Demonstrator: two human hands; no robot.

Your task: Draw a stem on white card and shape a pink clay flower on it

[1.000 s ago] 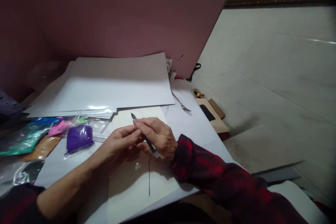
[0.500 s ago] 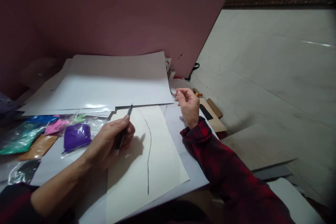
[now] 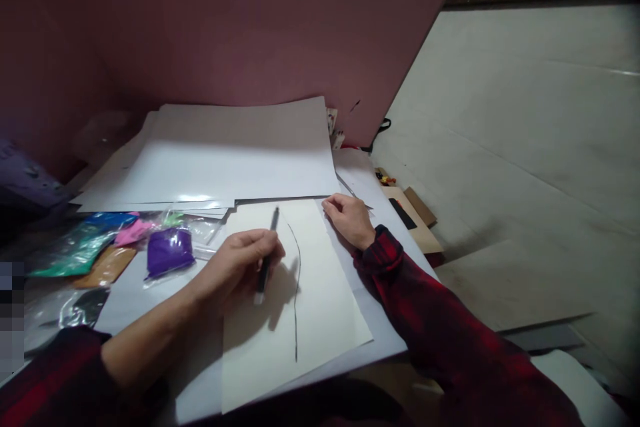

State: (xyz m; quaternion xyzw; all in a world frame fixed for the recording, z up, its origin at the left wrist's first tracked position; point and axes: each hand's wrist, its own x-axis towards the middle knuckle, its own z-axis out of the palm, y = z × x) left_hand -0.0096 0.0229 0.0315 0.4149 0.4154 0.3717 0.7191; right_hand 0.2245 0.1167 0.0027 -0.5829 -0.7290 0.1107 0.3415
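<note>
My left hand (image 3: 253, 255) is closed around a black pen (image 3: 261, 280) above a cream sheet of paper (image 3: 330, 307). One end of the pen points up and away from me. A single curved dark line (image 3: 299, 273) runs down the middle of the sheet, just right of the pen. Over at the sheet's upper right edge, my right hand (image 3: 349, 220) has its fingers curled in. Whether anything sits between those fingers is hidden.
Large white sheets (image 3: 240, 153) lie stacked at the back against the pink wall. On the left are clear bags of coloured material, including a purple packet (image 3: 170, 251). A cardboard piece (image 3: 413, 213) is beyond the table's right edge.
My right hand has come down toward me to the sheet's edge, its fingers more curled. The pen is more upright in my left hand. The whole view has shifted slightly.
</note>
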